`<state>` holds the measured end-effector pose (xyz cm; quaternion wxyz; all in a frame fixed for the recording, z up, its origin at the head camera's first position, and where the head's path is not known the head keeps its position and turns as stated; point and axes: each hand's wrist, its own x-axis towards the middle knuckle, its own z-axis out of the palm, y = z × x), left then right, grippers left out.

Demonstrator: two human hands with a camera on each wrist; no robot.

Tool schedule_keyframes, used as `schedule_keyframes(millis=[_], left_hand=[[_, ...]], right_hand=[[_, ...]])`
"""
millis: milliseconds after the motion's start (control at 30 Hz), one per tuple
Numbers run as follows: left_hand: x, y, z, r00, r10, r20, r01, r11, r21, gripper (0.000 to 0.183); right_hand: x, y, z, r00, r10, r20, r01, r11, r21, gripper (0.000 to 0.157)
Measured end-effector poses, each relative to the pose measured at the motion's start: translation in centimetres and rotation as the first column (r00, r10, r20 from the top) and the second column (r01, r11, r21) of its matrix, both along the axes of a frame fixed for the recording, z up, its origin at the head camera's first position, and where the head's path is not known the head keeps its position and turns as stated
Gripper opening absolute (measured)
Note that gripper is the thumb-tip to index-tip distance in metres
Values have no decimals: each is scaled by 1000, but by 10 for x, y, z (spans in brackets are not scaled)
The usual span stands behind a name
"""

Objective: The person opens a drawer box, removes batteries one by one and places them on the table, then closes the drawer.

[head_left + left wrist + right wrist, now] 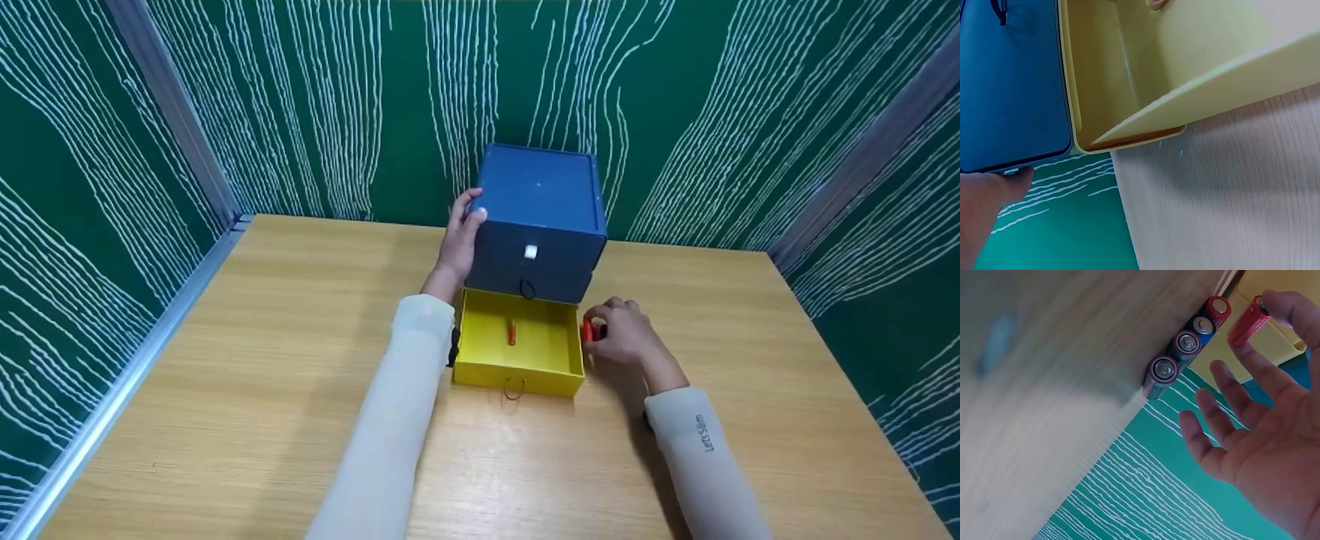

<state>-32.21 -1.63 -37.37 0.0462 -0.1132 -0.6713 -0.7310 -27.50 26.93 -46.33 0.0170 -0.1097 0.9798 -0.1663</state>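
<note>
A blue drawer cabinet [540, 187] stands at the back, its lower yellow drawer [517, 381] pulled out toward me. My left hand [459, 240] rests against the cabinet's left side, near the top front edge; the left wrist view shows part of this hand [994, 199] too. Inside the drawer lies an orange-red battery [512, 332]. Just right of the drawer, my right hand [628, 336] pinches a red battery [1248, 322] between thumb and index finger, the other fingers spread. Several batteries [1187, 343] stand upright in a row on the table beside it, mostly hidden by the hand in the head view.
The wooden table [300, 360] meets green walls [405, 112] with white wavy lines behind and on both sides. A black cord loop [528, 289] hangs on the cabinet's front, and a thin loop [514, 390] on the drawer's front.
</note>
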Motion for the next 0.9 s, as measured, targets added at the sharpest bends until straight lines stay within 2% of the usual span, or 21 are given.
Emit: schedule_keyframes(millis=[233,900], left_hand=[[6,0,4,1000,6,3,-6,1000,-8,40],[2,1,1,1000,-14,-7,14,1000,13,42]], right_hand=[[-2,0,-2,1000,-16,17,16,1000,9,55],[-7,-2,-4,997,-14,71,8,997,81,57]])
